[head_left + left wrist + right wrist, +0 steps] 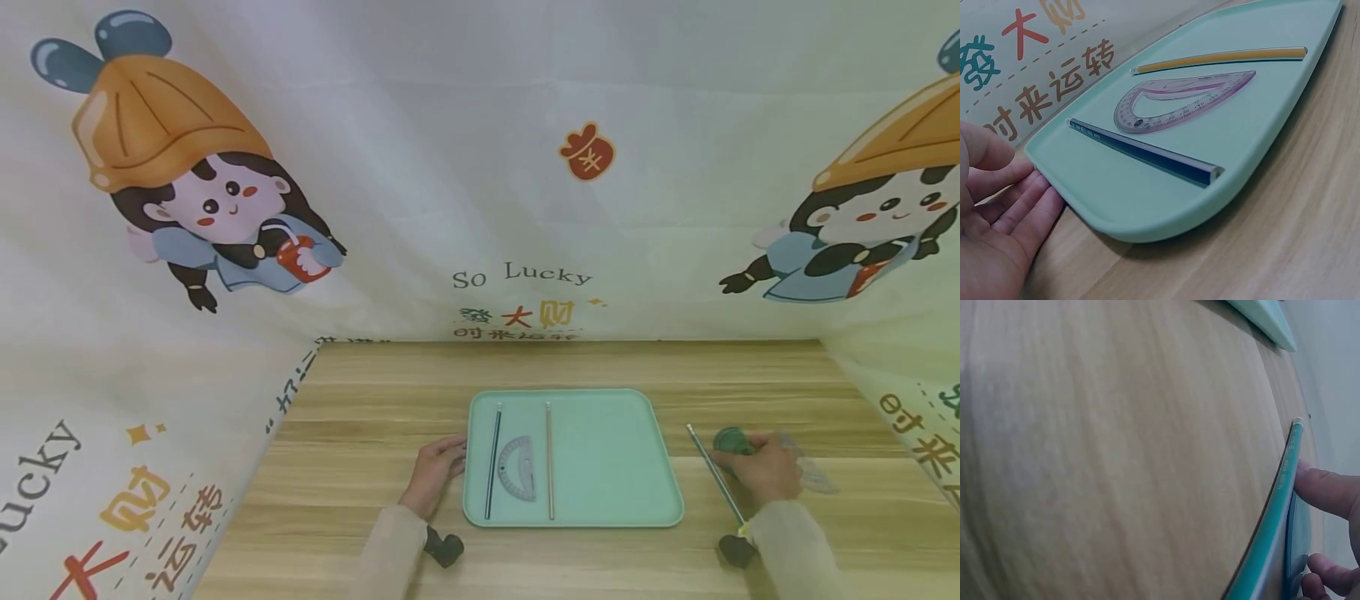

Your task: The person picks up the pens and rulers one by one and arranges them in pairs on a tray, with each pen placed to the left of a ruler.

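Tray (607, 458) free at right; teal pencil (1277, 509) seemingly in way.

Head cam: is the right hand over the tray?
No, the right hand is wholly to the right of the tray, touching a green object.

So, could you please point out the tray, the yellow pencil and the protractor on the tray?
tray (603, 458), head view: bare floor
yellow pencil (1219, 59), left wrist view: middle of shaft
protractor (1171, 119), left wrist view: curved scale
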A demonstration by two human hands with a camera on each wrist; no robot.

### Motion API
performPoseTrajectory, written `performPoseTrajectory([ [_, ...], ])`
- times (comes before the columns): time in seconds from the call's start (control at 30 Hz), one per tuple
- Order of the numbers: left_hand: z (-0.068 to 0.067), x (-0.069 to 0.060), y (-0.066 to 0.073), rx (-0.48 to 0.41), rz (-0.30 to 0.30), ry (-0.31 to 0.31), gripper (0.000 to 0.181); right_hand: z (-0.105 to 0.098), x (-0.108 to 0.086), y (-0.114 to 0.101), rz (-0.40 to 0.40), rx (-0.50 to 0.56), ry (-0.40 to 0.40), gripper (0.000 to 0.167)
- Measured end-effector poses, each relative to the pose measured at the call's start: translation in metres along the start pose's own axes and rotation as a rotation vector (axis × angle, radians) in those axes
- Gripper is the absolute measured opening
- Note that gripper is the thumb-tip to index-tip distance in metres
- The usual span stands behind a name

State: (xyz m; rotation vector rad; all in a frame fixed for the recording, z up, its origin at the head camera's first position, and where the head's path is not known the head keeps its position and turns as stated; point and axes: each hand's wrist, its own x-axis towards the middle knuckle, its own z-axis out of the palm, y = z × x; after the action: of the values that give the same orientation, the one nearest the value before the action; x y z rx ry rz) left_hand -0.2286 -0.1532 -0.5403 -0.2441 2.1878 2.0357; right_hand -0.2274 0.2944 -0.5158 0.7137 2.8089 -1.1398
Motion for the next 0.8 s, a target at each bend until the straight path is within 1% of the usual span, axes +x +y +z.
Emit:
performPoseTrajectory([
  [0.07, 0.0, 0.0, 0.0, 0.002, 0.006, -0.002, 0.036, -0.001, 0.0, -0.001, 0.012, -0.025, -0.011, 0.076],
  [0.17, 0.001, 0.0, 0.0, 0.0, 0.004, 0.0, 0.036, -0.004, 0.001, -0.001, 0.008, -0.057, -0.034, 0.079],
  [0.2, 0.001, 0.0, 0.0, 0.005, 0.009, -0.001, 0.036, -0.005, 0.001, -0.002, 0.004, -0.06, -0.044, 0.08],
  [0.3, 0.001, 0.0, -0.001, 0.004, -0.001, 0.005, 0.036, -0.007, 0.002, -0.002, -0.003, -0.058, -0.078, 0.08],
  [0.5, 0.001, 0.0, -0.001, 0.002, 0.0, 0.004, 0.036, -0.011, 0.001, -0.001, -0.016, 0.02, -0.104, 0.074],
  [0.67, 0.001, -0.001, 0.0, 0.007, 0.009, 0.001, 0.036, -0.013, 0.003, 0.002, -0.017, 0.076, -0.123, 0.078],
  [0.8, 0.002, -0.001, 0.001, 0.017, 0.003, 0.002, 0.036, -0.014, 0.004, 0.005, -0.008, 0.096, -0.124, 0.074],
])
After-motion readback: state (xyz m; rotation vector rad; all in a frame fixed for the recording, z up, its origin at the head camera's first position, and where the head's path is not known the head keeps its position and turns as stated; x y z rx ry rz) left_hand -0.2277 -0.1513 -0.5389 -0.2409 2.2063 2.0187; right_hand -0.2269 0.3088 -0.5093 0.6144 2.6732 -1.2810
